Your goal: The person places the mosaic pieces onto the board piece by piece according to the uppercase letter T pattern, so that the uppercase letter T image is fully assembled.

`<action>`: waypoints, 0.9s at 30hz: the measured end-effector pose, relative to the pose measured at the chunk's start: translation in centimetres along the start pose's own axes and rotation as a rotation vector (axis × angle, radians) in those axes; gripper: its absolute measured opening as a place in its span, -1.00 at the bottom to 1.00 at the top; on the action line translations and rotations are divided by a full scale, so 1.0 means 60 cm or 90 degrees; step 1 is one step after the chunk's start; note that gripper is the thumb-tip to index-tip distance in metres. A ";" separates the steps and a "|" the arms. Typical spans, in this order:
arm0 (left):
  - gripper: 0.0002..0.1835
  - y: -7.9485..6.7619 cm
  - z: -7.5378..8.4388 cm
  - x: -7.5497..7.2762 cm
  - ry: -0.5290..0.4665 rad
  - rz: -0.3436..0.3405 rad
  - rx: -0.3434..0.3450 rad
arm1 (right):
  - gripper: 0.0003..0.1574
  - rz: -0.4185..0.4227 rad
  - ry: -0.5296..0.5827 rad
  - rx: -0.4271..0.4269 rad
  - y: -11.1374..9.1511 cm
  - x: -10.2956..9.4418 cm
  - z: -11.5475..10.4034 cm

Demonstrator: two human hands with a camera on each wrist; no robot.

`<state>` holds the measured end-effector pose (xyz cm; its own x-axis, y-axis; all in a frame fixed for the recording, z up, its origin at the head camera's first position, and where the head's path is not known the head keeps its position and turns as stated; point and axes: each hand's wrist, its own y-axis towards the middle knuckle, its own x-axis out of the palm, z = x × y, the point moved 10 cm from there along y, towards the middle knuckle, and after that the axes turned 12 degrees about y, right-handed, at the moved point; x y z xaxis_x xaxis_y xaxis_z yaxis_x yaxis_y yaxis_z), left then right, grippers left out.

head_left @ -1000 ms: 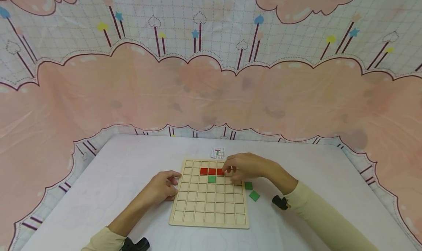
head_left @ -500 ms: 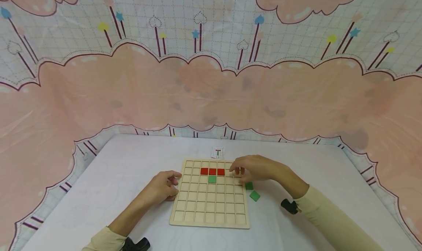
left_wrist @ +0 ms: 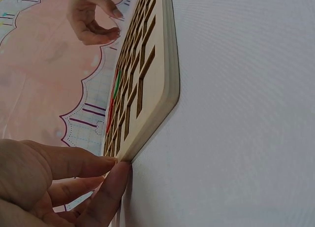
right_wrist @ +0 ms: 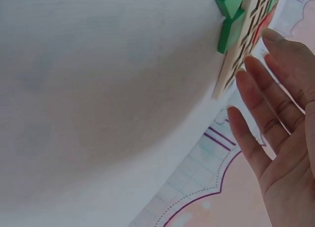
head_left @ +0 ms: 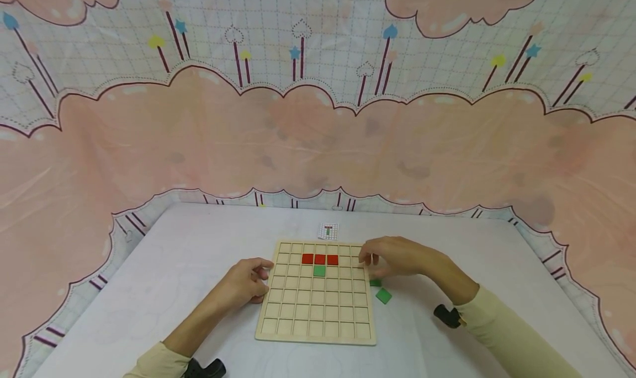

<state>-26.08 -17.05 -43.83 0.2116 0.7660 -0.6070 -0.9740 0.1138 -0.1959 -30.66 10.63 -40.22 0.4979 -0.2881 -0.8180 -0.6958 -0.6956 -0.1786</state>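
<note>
The wooden grid board (head_left: 318, 306) lies flat, with three red tiles (head_left: 320, 259) in a row and one green tile (head_left: 319, 271) below the middle one. My left hand (head_left: 247, 281) pinches the board's left edge; the left wrist view shows thumb and fingertip at its rim. At the board's upper right edge my right hand (head_left: 397, 255) hovers, fingers loosely bent. The right wrist view shows nothing in its fingers (right_wrist: 256, 133). Two loose green tiles lie right of the board: the nearer tile (head_left: 383, 296) shows fully, while the hand partly hides the farther tile (head_left: 375, 283).
A small printed card (head_left: 328, 231) with a red-and-green T pattern lies just behind the board. The white-covered table (head_left: 199, 234) extends around it. A patterned cloth (head_left: 318, 146) hangs behind. Black wrist cameras sit at both sleeves.
My right hand has moved to the right, from beside the red tiles to the board's right edge, uncovering the row's right end. The left hand and the tiles have stayed put.
</note>
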 end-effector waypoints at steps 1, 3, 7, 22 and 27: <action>-0.41 0.000 0.000 0.000 0.000 0.000 0.001 | -0.70 0.000 0.001 -0.001 -0.002 0.000 0.002; -0.41 0.000 0.001 0.000 0.000 -0.002 0.001 | -0.71 -0.001 -0.001 -0.008 -0.007 0.001 0.005; -0.41 -0.002 0.001 0.000 0.000 -0.002 0.000 | -0.70 -0.003 -0.007 -0.017 -0.013 0.005 0.012; -0.40 0.000 0.001 0.000 -0.002 -0.001 0.002 | -0.71 0.000 -0.001 0.018 -0.021 0.018 0.028; -0.40 -0.001 0.001 0.000 0.002 0.000 0.000 | -0.72 0.006 -0.019 0.020 -0.022 0.017 0.030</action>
<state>-26.04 -17.01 -43.78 0.2117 0.7643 -0.6091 -0.9741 0.1142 -0.1953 -30.19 12.43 -41.80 0.4756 -0.2747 -0.8357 -0.7168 -0.6717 -0.1871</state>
